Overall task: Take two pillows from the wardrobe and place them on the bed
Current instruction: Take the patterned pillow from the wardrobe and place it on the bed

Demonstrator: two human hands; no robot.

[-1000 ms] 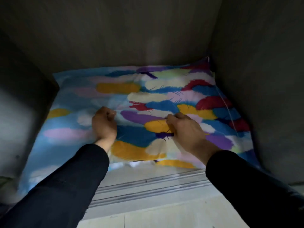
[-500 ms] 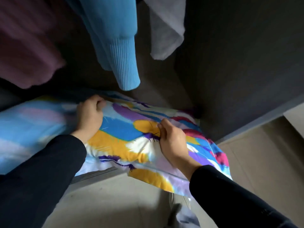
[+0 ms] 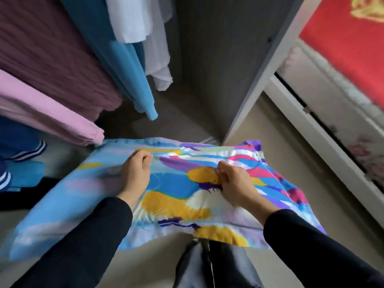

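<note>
A pillow (image 3: 172,200) in a bright feather print of blue, yellow, purple and pink hangs in the air in front of me, outside the wardrobe (image 3: 207,59). My left hand (image 3: 136,175) pinches its cover near the top middle. My right hand (image 3: 232,183) grips a bunch of the cover a little to the right. Both sleeves are black. The bed (image 3: 345,53), with a red cover, shows at the upper right. No second pillow is in sight.
Hanging clothes fill the wardrobe's left side: a maroon garment (image 3: 52,48), a pink sleeve (image 3: 52,115), a blue sleeve (image 3: 133,80) and white cloth (image 3: 145,28). The wardrobe's white side panel (image 3: 268,75) stands between me and the bed's white frame (image 3: 324,129).
The pillow has been pulled off the wardrobe floor and out toward me, now held up in the air. My view has lifted and turned right, bringing the bed into sight.
</note>
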